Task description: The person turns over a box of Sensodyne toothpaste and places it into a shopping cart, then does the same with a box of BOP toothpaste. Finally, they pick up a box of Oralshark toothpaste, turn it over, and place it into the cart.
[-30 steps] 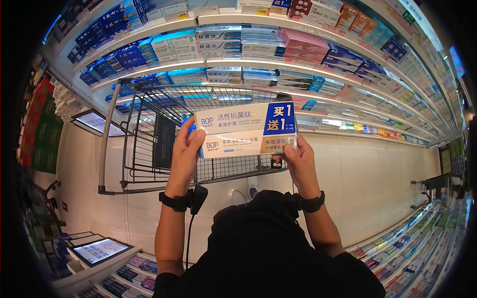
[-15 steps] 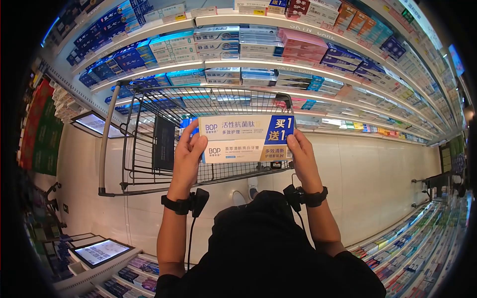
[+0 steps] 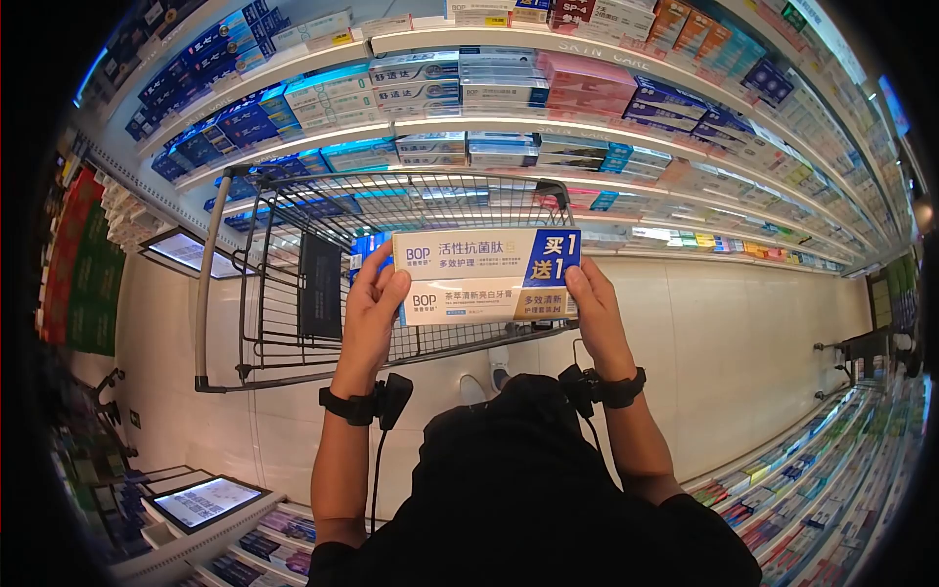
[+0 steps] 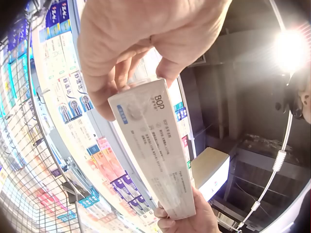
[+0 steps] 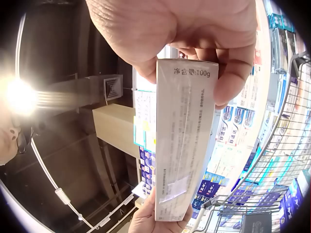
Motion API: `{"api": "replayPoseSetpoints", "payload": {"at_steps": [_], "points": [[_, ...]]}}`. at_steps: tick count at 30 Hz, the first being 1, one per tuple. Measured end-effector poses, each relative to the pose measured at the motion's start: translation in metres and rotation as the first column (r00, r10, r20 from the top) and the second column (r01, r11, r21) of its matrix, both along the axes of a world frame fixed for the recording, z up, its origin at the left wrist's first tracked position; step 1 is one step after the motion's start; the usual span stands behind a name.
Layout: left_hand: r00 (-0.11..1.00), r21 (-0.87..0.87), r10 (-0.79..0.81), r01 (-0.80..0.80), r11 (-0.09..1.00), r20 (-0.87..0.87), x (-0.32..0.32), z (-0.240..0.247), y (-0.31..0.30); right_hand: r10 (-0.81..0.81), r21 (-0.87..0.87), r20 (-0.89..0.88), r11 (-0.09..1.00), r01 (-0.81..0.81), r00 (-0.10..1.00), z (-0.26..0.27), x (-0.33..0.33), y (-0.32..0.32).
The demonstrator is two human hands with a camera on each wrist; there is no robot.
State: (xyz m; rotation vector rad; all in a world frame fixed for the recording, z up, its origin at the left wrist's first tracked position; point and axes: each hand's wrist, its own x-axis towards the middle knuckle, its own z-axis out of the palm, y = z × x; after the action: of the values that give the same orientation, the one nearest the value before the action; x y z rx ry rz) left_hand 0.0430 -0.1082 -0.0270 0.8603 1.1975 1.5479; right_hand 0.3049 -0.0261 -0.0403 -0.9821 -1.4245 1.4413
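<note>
1. Head view: the pack of toothpaste boxes [image 3: 479,279] is held up over the cart's near side, between two hands, its printed front turned up toward the camera.
2. Left end of the pack is pinched by the left hand [image 3: 370,311], thumb on the front edge, fingers curled behind.
3. Right end is pinched likewise by the right hand [image 3: 600,315].
4. "BOP" is printed on both halves of the front; a blue corner is marked 买1送1. In the right wrist view, 净含量:100g is read on a narrow side.
5. A small camera is strapped at each wrist. A black top [image 3: 548,489] is worn.
6. Beneath the pack, a wire shopping cart [image 3: 202,323] is seen, a dark panel [image 3: 320,286] fixed at its left.
7. Near the cart, pale shoes [image 3: 472,388] are seen on the light floor [image 3: 704,342].
8. Beyond the cart, shelves [image 3: 469,39] are filled with boxed goods [image 3: 416,83]; at lower left, a lit screen [image 3: 207,501] is mounted.
</note>
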Motion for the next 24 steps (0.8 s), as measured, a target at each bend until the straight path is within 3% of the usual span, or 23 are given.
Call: {"api": "replayPoseSetpoints", "payload": {"at_steps": [24], "points": [[0.999,0.008,-0.036,0.036,0.999,-0.010,0.016,-0.001,0.006,-0.044,-0.024,-0.039,0.999,0.043,0.998,0.000,0.018,-0.003]]}}
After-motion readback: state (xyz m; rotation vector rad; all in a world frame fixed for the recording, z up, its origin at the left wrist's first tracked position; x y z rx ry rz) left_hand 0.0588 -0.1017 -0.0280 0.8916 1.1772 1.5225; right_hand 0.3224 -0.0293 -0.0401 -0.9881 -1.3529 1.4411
